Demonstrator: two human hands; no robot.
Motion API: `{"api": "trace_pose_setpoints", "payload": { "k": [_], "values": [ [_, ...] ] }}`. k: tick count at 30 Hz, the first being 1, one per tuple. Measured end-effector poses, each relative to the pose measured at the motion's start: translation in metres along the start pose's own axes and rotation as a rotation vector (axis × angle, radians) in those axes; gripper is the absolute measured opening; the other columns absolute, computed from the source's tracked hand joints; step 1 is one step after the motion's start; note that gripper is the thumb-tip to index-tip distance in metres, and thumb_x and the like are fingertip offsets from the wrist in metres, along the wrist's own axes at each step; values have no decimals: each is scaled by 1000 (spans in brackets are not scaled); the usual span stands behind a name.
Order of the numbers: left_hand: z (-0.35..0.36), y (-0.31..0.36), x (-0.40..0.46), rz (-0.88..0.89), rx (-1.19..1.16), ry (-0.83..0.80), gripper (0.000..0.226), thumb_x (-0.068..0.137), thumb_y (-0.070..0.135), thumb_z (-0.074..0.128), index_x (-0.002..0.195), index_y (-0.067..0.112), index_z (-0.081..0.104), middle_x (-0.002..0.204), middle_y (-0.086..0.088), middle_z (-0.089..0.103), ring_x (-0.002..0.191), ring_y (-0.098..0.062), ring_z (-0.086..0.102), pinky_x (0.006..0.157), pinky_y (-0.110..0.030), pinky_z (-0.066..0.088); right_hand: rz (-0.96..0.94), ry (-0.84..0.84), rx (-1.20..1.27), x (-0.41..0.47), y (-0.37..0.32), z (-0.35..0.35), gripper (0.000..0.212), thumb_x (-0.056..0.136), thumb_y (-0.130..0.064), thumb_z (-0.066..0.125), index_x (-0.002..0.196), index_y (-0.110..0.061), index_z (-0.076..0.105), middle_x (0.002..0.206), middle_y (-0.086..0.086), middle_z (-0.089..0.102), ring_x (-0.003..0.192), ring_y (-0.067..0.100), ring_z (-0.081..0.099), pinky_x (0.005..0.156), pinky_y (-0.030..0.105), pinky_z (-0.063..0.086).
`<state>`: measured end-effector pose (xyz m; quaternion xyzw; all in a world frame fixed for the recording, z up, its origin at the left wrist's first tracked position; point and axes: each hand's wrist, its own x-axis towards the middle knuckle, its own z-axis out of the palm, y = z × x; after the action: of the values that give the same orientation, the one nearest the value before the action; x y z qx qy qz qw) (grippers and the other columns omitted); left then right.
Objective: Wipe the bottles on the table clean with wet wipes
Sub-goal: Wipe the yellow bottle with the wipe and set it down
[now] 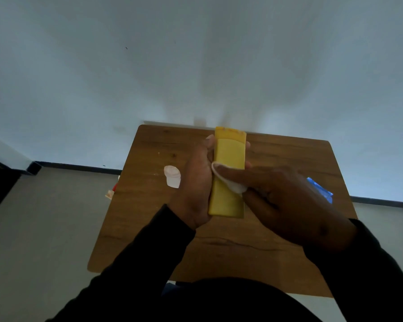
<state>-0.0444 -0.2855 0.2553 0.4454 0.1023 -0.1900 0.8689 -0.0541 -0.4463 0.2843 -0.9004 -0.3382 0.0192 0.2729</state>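
Above the wooden table [277,159], my left hand [196,182] grips the yellow bottle [228,177]; my right hand [286,201] pinches a wet wipe [233,185] against it.

Long black sleeves [135,259] cover both arms to the wrists (hands [196,182] bare, no rings visible).

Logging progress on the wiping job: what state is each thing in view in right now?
yellow bottle: held above the table, being wiped.
wet wipe: pressed on the bottle's front.
left hand: grips the bottle's side.
right hand: pinches the wipe, forefinger extended.
white bottle: lying on the wooden table, untouched.
blue packet: lying at the table's right edge.
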Motion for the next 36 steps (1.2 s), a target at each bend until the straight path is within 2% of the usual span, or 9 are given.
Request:
{"api": "trace_pose_setpoints", "payload": {
  "k": [3, 7, 10, 16, 19, 22, 28, 31, 36],
  "values": [
    [-1, 1, 2, 19, -8, 16, 63, 102, 50, 23, 126, 10, 64, 115, -12, 71, 90, -21, 68, 74, -35, 56, 61, 89, -70, 4, 6, -2, 53, 95, -33, 37, 147, -33, 45, 77, -14, 61, 58, 6, 54, 51, 25, 40],
    [-3, 3, 5, 25, -6, 36, 64, 101, 50, 27, 130, 5, 61, 107, -14, 65, 84, -20, 63, 73, -35, 52, -45, -33, -2, 0, 2, 2, 51, 95, -37, 37, 145, -41, 44, 80, -19, 59, 58, 7, 56, 49, 26, 45],
    [-3, 6, 6, 13, -44, 30, 60, 101, 48, 27, 124, 9, 66, 109, -11, 68, 80, -19, 66, 70, -34, 56, 60, 48, -41, 6, 7, 3, 57, 94, -40, 29, 150, -41, 37, 87, -16, 65, 65, 7, 59, 56, 34, 52],
    [-5, 8, 8, 25, 3, 22, 63, 102, 47, 24, 131, 4, 59, 106, -16, 67, 82, -20, 64, 69, -32, 54, -14, -36, -32, 4, 1, 0, 50, 97, -37, 37, 147, -41, 43, 82, -19, 60, 58, 5, 55, 49, 22, 41],
    [-5, 10, 8, 18, 0, 2, 59, 102, 47, 25, 130, 9, 61, 122, -11, 68, 80, -21, 66, 67, -35, 54, 115, 102, -82, 10, 14, -2, 52, 98, -30, 40, 149, -39, 39, 81, -18, 60, 60, 4, 53, 52, 29, 44],
    [-6, 13, 11, 36, -9, 13, 60, 102, 45, 25, 130, 4, 60, 115, -16, 65, 80, -21, 63, 70, -36, 52, 36, 54, -42, 6, 16, -5, 51, 94, -33, 41, 144, -34, 49, 78, -12, 66, 57, 8, 56, 51, 38, 51],
    [-9, 19, 15, 26, -12, -8, 58, 103, 44, 25, 121, 6, 66, 111, -16, 68, 83, -23, 65, 75, -39, 52, 54, 104, -14, 10, 18, -4, 50, 97, -30, 47, 147, -35, 46, 82, -9, 69, 60, 10, 59, 52, 39, 52],
    [-9, 20, 16, 15, -11, -17, 62, 103, 44, 25, 128, 0, 60, 102, -19, 65, 80, -23, 63, 73, -36, 53, -31, 11, 42, 6, 13, -1, 49, 97, -30, 46, 145, -34, 49, 76, -13, 62, 56, 9, 57, 50, 37, 50],
    [-10, 21, 19, 48, 7, -2, 60, 103, 42, 25, 126, 0, 62, 106, -17, 65, 83, -23, 64, 74, -38, 53, 84, 94, -14, 7, 19, -4, 53, 94, -39, 37, 147, -36, 41, 84, -4, 72, 63, 12, 63, 55, 40, 54]
  ]
}}
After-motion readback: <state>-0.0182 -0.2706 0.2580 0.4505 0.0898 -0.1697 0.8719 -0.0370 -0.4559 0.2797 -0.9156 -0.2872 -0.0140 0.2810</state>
